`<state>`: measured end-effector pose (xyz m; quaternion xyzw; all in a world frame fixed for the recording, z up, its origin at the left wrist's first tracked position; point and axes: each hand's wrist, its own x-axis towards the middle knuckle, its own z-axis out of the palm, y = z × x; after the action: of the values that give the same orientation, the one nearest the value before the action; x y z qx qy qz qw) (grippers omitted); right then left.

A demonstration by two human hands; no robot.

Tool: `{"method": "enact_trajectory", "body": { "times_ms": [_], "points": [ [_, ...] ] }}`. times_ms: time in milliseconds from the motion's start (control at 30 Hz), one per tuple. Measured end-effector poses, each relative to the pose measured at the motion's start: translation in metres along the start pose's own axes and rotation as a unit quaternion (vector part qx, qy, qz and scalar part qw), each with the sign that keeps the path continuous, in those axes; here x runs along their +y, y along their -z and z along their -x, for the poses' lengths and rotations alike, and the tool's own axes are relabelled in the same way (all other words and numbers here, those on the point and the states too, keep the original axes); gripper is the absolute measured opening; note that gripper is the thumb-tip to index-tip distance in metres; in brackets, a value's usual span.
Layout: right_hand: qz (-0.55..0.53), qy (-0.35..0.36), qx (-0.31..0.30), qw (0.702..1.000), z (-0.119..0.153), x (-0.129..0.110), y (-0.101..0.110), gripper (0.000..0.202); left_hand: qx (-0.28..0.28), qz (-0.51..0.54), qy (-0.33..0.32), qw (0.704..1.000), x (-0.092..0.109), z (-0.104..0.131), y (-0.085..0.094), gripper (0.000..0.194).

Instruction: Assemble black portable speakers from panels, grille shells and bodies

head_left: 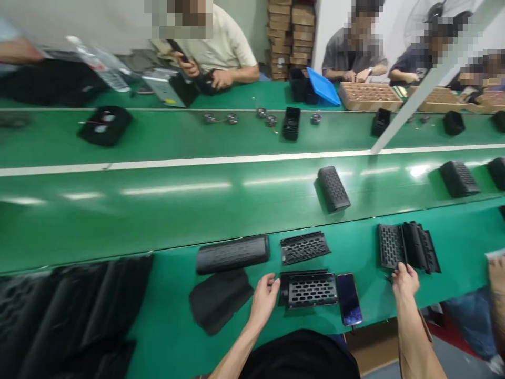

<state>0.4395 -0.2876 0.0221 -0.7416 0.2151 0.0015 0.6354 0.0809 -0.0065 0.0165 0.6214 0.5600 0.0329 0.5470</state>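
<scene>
Hands point(266, 297) at green table point(169, 316), belt point(177, 210), stacked cartons point(303, 39)

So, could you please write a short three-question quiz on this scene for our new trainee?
1. What lies just to the right of the perforated panel near the left hand: (a) a blue tray, (b) a phone, (c) a water bottle?
2. True or false: a white strip runs across the green surface beyond the hands.
3. Which of the wearer's hands has its fingers at the grouped black panels?

Key: 1. b; 2. true; 3. the right hand.
</scene>
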Motion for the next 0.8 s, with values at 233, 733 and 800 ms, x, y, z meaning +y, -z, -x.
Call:
{"method": "enact_trajectory", "body": {
  "times_ms": [233,733,800],
  "points": [
    [0.038,-0.005,-0.245,0.969,0.04,-0.035,-0.048,0.064,0.008,0.071,-0.021,0.997,0.022,-0.01,-0.014,0.056],
    [0.287,0.058,-0.535,0.793,0.113,-0.052,-0.233,0.023,0.025,0.041,-0.037,0.998,0.052,-0.011,-0.018,0.051],
    [0.267,0.069,-0.477,0.834,0.118,-0.047,-0.218,0.041,0.036,0.021,-0.041,0.998,0.049,-0.012,-0.015,0.055]
  ]
}}
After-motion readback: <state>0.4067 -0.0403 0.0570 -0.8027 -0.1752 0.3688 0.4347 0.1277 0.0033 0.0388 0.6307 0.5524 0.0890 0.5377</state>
